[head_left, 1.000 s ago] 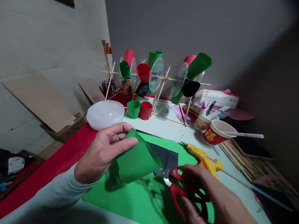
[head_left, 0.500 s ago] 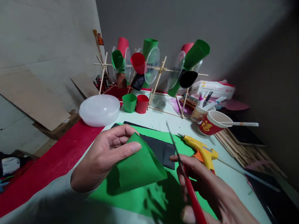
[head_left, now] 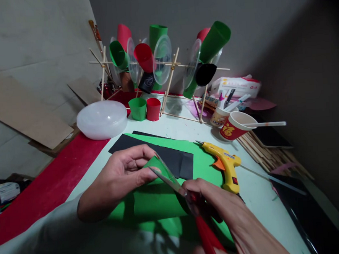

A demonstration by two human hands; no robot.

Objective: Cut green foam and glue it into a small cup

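Between thumb and fingers, my left hand (head_left: 118,180) pinches the upper corner of a folded sheet of green paper (head_left: 154,202). My right hand (head_left: 217,212) grips red-handled scissors (head_left: 173,183); their blades are parted and straddle the paper's corner close to my left fingertips. Below lie a larger green sheet (head_left: 211,170) and a piece of black paper (head_left: 171,161). To the right of my right hand rests a yellow glue gun (head_left: 227,163), nozzle pointing away from me.
Behind stands a stick frame (head_left: 168,86) carrying green, red and black paper cups and clear discs. A white plastic bowl (head_left: 101,119) is at left, beside a green cup (head_left: 138,109) and a red cup (head_left: 153,109). A paper cup (head_left: 235,125) stands at right near wooden sticks (head_left: 255,152).
The scissors have moved left and opened, from upright beside the paper to around its corner. My left hand still holds the paper. The whole view has shifted slightly.
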